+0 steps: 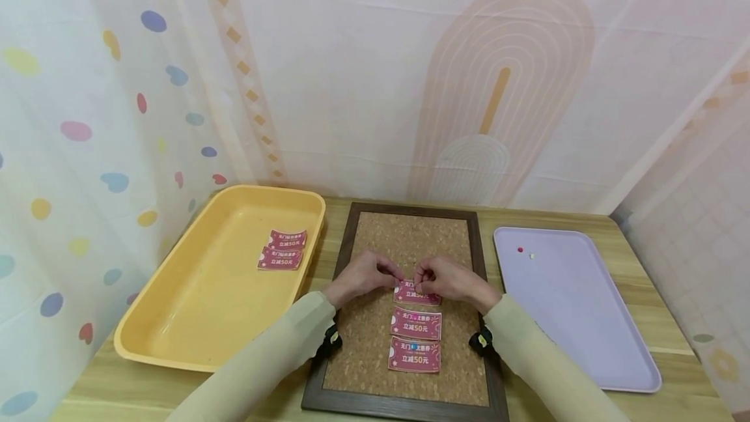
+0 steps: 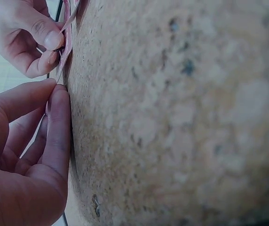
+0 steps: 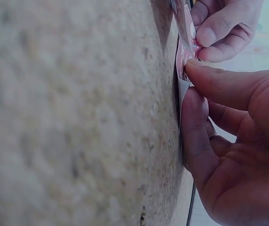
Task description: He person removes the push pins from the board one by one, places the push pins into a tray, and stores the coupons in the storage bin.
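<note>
Both hands work at a pink-red paper coupon (image 1: 417, 298), uppermost of three in a column on a framed corkboard (image 1: 375, 239). My left hand (image 1: 368, 273) pinches the coupon's upper left corner between thumb and finger. At its upper right, my right hand (image 1: 448, 279) pinches the coupon's edge, thumb on the printed face, and covers part of the print. In the right wrist view, the coupon's pale underside (image 3: 184, 89) shows at the fingertips, close to the cork. Whether a pin is tucked in the right fingers cannot be seen. Below lie a coupon (image 1: 404, 327) with a pink pin and another (image 1: 413, 362) with a blue pin.
Left of the board, a yellow tray (image 1: 205, 305) holds two more coupons (image 1: 284, 249), overlapping. On the right, a lilac tray (image 1: 580, 318) carries a red pin (image 1: 520, 250) and a pale yellow one (image 1: 532, 256). A patterned curtain (image 1: 363, 83) hangs behind the wooden table.
</note>
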Tool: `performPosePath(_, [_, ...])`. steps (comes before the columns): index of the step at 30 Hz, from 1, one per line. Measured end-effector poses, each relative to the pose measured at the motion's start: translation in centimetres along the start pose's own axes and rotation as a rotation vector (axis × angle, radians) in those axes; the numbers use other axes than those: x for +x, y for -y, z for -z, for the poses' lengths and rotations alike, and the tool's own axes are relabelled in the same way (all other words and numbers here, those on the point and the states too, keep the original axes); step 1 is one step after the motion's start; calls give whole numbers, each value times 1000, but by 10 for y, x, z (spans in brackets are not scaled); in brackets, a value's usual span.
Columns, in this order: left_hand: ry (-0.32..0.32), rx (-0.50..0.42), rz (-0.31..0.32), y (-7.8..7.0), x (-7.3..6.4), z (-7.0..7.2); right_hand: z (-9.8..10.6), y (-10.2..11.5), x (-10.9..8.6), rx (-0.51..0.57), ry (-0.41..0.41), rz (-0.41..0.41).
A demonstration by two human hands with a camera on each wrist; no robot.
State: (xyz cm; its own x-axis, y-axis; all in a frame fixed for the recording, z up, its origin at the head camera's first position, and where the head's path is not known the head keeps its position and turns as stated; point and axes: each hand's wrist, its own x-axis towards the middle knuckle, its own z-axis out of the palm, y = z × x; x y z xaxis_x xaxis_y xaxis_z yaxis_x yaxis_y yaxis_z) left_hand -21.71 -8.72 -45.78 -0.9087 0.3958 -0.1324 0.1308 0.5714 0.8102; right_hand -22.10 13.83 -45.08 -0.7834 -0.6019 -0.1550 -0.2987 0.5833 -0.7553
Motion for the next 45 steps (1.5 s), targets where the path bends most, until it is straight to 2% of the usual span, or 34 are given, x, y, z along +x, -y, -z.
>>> performPosePath(7, [-17,51,-20,-5,-1,-3,0,0,-2,7,7,0])
performPosePath(12, [-25,42,-17,-6,-1,-2,2,3,-4,30,-21,0])
performPosePath(15, [-20,31,-10,-5,-1,-3,2,3,-8,40,-60,18])
performPosePath(24, [-23,8,-6,-6,1,-4,10,6,-20,38,-254,36])
performPosePath(28, [-33,-28,22,-4,1,-4,14,8,-24,25,-311,52])
performPosePath(36, [-70,-99,66,-5,-5,-3,16,9,-33,31,-389,41])
performPosePath(45, [-153,-103,41,-13,-13,5,15,11,-40,66,-438,68])
